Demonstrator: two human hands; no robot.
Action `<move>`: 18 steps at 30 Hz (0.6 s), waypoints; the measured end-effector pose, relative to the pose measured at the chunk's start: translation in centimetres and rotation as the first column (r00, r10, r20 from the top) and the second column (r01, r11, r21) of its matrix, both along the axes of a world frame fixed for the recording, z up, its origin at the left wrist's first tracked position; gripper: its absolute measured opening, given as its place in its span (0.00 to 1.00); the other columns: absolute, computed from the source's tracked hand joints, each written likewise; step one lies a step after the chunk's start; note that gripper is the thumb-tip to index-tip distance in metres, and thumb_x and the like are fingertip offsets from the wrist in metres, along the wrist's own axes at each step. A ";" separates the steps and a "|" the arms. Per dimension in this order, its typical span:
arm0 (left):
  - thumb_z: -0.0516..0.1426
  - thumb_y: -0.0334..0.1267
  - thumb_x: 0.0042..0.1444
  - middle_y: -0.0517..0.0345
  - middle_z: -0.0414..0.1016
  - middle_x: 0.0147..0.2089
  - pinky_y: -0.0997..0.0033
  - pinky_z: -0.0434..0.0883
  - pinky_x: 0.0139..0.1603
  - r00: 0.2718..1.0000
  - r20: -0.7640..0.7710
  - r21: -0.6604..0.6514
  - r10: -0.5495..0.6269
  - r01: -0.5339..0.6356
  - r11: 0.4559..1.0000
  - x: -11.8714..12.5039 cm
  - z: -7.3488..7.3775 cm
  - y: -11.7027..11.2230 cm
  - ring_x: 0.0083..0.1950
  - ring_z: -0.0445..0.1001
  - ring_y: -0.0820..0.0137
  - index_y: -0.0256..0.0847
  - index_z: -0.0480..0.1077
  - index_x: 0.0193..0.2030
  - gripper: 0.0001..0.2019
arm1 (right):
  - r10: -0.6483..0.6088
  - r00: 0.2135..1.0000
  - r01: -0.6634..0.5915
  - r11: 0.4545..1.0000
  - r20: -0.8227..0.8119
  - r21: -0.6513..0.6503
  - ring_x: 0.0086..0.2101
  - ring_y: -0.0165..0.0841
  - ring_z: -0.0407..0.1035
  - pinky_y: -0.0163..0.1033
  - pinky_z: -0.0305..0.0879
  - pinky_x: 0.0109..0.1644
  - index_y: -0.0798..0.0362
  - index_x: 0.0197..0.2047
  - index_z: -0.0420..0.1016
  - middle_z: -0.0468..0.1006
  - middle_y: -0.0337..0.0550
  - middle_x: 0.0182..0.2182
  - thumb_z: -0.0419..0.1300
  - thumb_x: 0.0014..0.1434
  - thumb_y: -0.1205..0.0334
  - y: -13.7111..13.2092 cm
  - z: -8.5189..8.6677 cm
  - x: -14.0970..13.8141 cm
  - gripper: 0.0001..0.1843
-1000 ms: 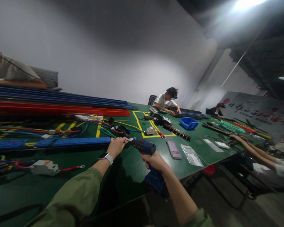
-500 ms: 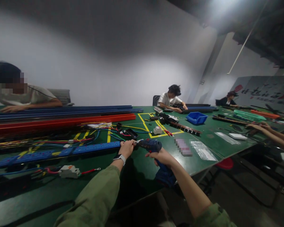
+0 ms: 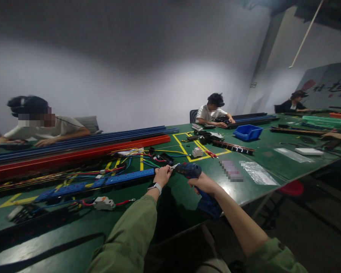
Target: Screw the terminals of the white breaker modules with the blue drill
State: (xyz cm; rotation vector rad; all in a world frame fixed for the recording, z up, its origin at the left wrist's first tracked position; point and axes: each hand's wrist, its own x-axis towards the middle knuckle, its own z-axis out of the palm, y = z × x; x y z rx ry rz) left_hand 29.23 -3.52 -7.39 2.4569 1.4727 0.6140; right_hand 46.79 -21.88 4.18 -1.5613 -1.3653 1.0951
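Gripping a pistol-shaped drill (image 3: 190, 170) in the right hand (image 3: 206, 185), wrapping round its moulded handle and pointing its blunt, dark nose toward the left hand (image 3: 162, 176). Showing hard blue plastic on the body of the drill, with a chunky, blocky base sitting below the grip near the front edge of the smooth green desk (image 3: 184, 189). Bringing the left fingertips together at the right end of a long blue strip (image 3: 130, 177), just beside the tip of the drill, with a small pale piece (image 3: 175, 166) catching the light there. Being unable to tell at this size whether pinching that piece or the strip itself.

Wearing a pale-banded watch (image 3: 155, 187) on the left wrist and loose, creased olive sleeves (image 3: 130, 235) on both arms.

Having the strip running leftward across the desk, straight-edged and faintly glossy. Seeing a boxy grey-white unit (image 3: 104, 203) lying in front of it, trailing a red cable (image 3: 123, 203) tipped with a metal lug. Seeing thin coloured wires looping loosely behind the strip; farther back, seeing a long, straight red rail (image 3: 130, 147) lying beside slim blue rails (image 3: 130, 135). Facing, on the right, a crinkled clear bag (image 3: 260, 173) and, beyond it, a slope-walled blue bin (image 3: 247, 132).
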 end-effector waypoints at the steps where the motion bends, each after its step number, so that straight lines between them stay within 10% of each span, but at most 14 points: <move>1: 0.50 0.45 0.67 0.51 0.80 0.44 0.60 0.53 0.55 1.000 0.001 -0.001 -0.002 0.002 1.000 0.0 0.0 0.0 0.53 0.74 0.61 0.46 0.73 0.50 0.13 | 0.001 1.000 -0.001 1.000 -0.003 -0.002 0.16 0.27 0.62 0.30 0.55 0.20 0.54 0.27 0.68 0.66 0.34 0.13 0.58 0.50 0.68 0.0 -0.1 0.0 0.02; 18: 0.51 0.45 0.66 0.52 0.81 0.43 0.61 0.54 0.56 1.000 0.007 0.009 -0.002 0.002 1.000 0.0 0.2 0.0 0.52 0.75 0.62 0.47 0.73 0.50 0.12 | 0.016 0.999 -0.016 1.000 -0.042 0.009 0.16 0.25 0.62 0.30 0.53 0.19 0.54 0.28 0.66 0.67 0.33 0.17 0.59 0.50 0.67 0.3 -0.5 0.3 0.04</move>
